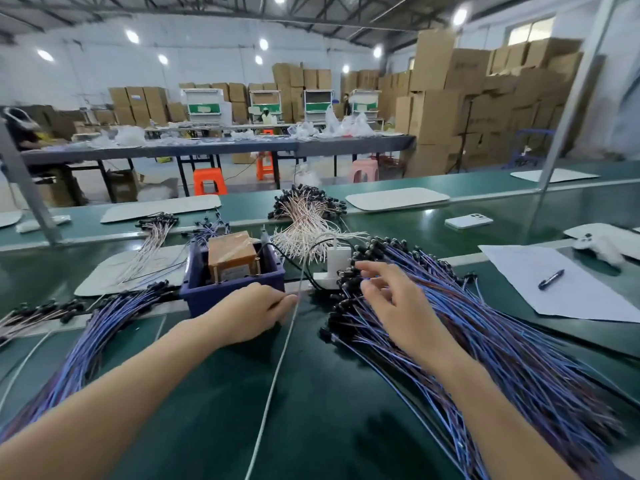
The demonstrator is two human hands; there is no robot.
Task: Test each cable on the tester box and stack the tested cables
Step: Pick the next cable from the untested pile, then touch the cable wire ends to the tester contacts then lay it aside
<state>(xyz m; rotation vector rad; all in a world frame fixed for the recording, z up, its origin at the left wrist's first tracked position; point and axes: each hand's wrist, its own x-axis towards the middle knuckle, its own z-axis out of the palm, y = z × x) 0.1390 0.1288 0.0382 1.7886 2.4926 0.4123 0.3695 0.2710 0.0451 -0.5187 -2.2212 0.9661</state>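
Note:
A blue bin [194, 287] holding an orange-brown tester box [231, 256] stands at the middle of the green bench. My left hand [254, 311] rests against the bin's front right corner, fingers curled beside a thin grey cord [277, 368]; whether it grips anything I cannot tell. My right hand [391, 299] hovers with fingers spread over the black connector ends of a big pile of blue cables [512, 362] on the right. A second fan of blue cables [100, 344] lies to the left of the bin.
Pink-white cable bundles [304, 216] lie behind the bin, more at left [152, 244]. A white power adapter [337, 263] sits between bin and right pile. Paper with a pen [551, 279] and a phone [468, 221] lie at right. Metal frame posts [26, 188] stand at both sides.

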